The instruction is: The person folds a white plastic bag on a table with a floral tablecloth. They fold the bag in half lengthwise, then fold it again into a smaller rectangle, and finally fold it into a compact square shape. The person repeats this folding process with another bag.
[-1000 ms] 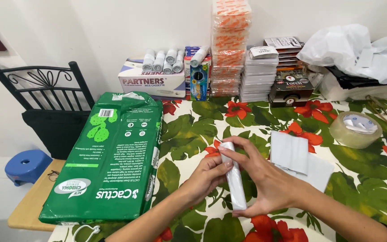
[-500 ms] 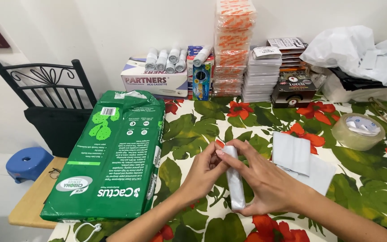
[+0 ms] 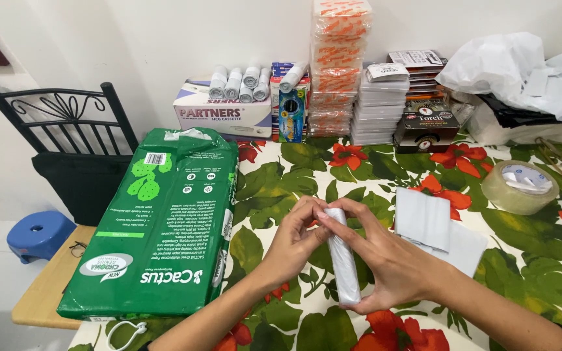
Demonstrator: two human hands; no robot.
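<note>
Both hands meet over the near middle of the desk, which is covered in a cloth of green leaves and red flowers. The right hand cradles a rolled white plastic bag, held roughly upright with its far end tilted a little to the left; its grip is clamped around the roll, fingers behind it and thumb across the lower part. The left hand comes in from the left, its fingertips pinched together on the top end of the same roll, touching the right hand's fingertips there.

Just right of the hands lie 2 flat folded white bags, one overlapping the other. Further right sits a roll of clear packing tape. To the left, a large green flat pack lies lengthwise, its near end overhanging the desk edge. Along the far wall stand a white carton topped with several small white rolls, a tall stack of orange-printed packets, a stack of white packs and some dark boxes. A crumpled white plastic bag fills the far right corner. Beyond the left edge are a black metal chair, a blue stool and a low wooden board.
</note>
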